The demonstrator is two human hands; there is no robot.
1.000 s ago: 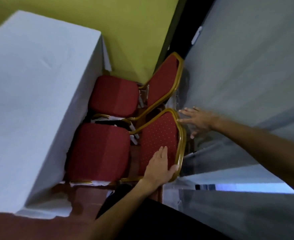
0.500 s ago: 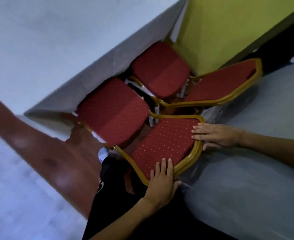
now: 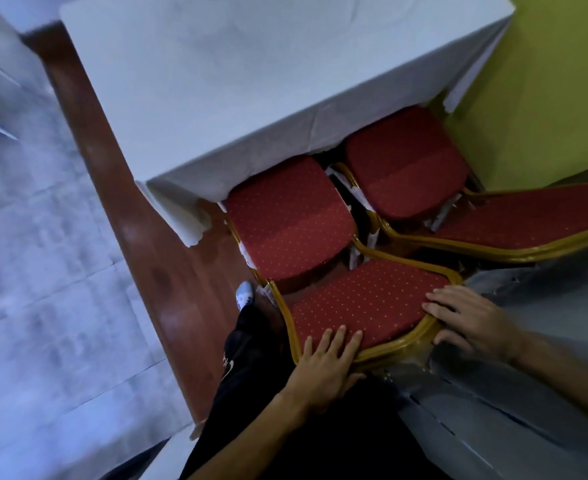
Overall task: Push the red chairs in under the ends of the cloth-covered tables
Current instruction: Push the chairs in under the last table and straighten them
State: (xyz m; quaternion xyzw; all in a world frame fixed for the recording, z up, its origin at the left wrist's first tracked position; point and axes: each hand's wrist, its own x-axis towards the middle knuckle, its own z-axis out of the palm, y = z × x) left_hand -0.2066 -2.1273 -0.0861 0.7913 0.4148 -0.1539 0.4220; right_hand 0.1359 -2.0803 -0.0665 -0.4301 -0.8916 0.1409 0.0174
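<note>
Hands are seen clamped on the backrest of the near red chair (image 3: pixel 365 299) at the end of a cloth-covered table (image 3: pixel 251 81). The left hand (image 3: pixel 327 362) is laid over the gold top rail, its fingers spread flat on the dotted red padding and its thumb tucked behind the frame. The right hand (image 3: pixel 469 317) is wrapped over the rail's far corner, fingers resting on the padding and thumb held below the gold edge. The seat of this chair is pointed at the table's end; only its front edge is covered by the hanging white cloth, and most of the cushion is left exposed. A second red chair (image 3: pixel 407 168) is set just beside it, toward the yellow-green wall (image 3: pixel 545 98), with its seat front likewise met by the cloth. A white shoe (image 3: pixel 244 294) and a dark trouser leg (image 3: pixel 251 375) are shown by the near chair's left side, on a strip of brown wooden floor (image 3: pixel 147 254). Grey cloth (image 3: pixel 528 375) is draped behind the backrests at right.
</note>
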